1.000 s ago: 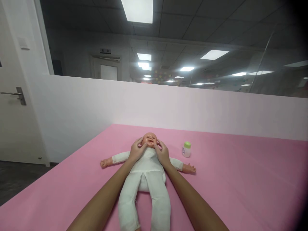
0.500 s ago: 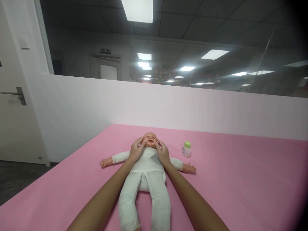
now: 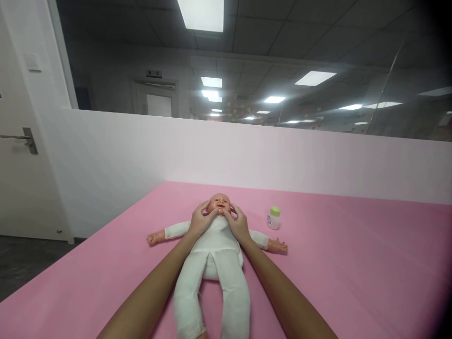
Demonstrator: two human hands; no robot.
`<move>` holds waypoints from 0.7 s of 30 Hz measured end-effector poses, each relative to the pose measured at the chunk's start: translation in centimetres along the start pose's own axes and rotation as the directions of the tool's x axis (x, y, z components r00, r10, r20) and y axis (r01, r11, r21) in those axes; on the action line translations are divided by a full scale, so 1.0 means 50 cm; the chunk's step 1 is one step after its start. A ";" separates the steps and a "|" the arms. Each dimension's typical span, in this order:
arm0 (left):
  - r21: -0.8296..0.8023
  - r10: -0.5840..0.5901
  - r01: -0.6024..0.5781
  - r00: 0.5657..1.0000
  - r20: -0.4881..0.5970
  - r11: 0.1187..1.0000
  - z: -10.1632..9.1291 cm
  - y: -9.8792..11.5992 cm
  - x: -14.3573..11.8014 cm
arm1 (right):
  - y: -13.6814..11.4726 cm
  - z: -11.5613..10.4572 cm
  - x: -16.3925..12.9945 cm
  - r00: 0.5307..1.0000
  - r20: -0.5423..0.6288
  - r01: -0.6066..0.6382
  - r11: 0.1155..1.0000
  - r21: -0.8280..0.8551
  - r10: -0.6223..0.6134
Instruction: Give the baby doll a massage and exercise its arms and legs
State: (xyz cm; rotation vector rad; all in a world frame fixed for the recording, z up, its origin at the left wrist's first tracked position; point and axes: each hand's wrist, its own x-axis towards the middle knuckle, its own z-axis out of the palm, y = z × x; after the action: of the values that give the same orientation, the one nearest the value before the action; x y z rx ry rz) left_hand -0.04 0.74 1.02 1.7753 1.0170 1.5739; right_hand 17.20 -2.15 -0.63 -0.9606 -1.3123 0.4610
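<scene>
A baby doll (image 3: 216, 235) with a white cloth body lies on its back, its arms spread and its legs toward me. My left hand (image 3: 202, 220) cups the left side of its head, thumb against the chin. On the other side, my right hand (image 3: 238, 223) curves round the jaw with its thumb below the mouth. Both hands hold the doll's head (image 3: 219, 201) between them; the fingers behind it are partly hidden. To the right of the doll stands a small clear bottle (image 3: 273, 221) with a green lid.
The doll and bottle rest on a pink table surface (image 3: 339, 263). A white low wall (image 3: 247, 150) with glass above it runs along the back. At the left is a door (image 3: 21, 188) with a metal handle.
Both thumbs have slid from the doll's cheeks down and inward to its chin. The doll's body and the bottle have stayed in place.
</scene>
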 end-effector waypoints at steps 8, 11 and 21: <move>0.002 -0.008 0.008 1.000 0.002 1.000 -0.001 -0.001 0.001 | 0.004 -0.001 0.001 1.000 -0.014 -0.005 1.000 -0.020 0.005; 0.007 -0.005 0.005 1.000 0.005 1.000 -0.001 -0.003 0.001 | -0.001 -0.001 0.000 1.000 -0.013 -0.014 1.000 -0.010 0.014; -0.001 0.003 -0.003 1.000 -0.010 1.000 -0.001 0.002 -0.001 | 0.000 -0.002 0.000 1.000 -0.010 -0.002 0.999 -0.032 0.002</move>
State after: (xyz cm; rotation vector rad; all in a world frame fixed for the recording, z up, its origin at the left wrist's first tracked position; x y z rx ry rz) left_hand -0.05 0.64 1.10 1.7711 1.0184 1.5865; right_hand 17.28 -2.18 -0.61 -0.9896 -1.3137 0.4372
